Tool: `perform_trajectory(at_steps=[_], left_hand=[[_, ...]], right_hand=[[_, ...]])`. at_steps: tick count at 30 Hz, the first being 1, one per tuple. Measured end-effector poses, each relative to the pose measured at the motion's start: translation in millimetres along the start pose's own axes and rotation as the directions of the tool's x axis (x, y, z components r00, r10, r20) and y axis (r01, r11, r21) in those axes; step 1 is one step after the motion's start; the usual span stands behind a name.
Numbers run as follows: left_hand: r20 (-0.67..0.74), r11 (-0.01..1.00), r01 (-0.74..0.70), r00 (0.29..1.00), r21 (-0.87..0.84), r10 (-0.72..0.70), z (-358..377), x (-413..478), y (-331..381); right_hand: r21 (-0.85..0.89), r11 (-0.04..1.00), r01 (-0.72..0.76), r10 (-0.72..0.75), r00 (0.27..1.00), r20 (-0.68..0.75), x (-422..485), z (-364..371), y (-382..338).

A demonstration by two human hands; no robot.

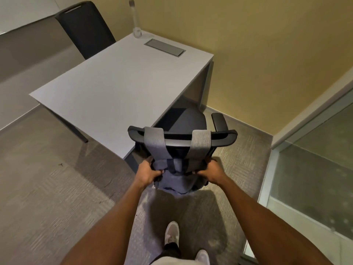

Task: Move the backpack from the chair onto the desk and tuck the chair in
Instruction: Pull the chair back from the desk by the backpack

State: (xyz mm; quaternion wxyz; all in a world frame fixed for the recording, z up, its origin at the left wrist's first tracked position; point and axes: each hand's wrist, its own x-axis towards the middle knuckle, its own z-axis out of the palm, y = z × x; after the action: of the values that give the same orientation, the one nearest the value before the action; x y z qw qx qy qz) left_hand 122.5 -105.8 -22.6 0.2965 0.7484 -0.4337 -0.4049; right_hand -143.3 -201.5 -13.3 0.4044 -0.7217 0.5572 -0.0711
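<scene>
Hanging upright behind chair [183, 138]: backpack [172, 180], straps up.

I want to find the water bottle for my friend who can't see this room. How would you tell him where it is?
Start at the big grey desk in the yellow-walled corner. Go to its far end by the wall, just past the flat metal cable hatch set into the top. There stands the bottle: tall, thin, clear and upright, the only loose thing on the desk.

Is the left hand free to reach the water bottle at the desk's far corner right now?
Probably not: the left hand is gripping the backpack hanging on the chair, and the water bottle stands across the whole desk.
</scene>
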Motion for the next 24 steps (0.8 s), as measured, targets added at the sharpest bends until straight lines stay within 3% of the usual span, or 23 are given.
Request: perform_trajectory(at_steps=[7, 16, 24], left_hand=[[0.017, 0.997, -0.057, 0.998, 0.059, 0.056, 10, 11, -21], [0.046, 0.975, -0.1, 0.995, 0.2, 0.092, 8, 23, -22], [0.085, 0.959, -0.208, 0.977, 0.191, 0.194, 2, 18, -21]], right_hand=[[0.04, 0.999, -0.032, 0.034, 0.999, -0.036, 6, 6, 11], [-0.092, 0.994, -0.062, 0.059, 0.998, -0.037, 11, -8, 7], [-0.102, 0.987, -0.125, 0.121, 0.992, -0.038, 6, -21, 6]])
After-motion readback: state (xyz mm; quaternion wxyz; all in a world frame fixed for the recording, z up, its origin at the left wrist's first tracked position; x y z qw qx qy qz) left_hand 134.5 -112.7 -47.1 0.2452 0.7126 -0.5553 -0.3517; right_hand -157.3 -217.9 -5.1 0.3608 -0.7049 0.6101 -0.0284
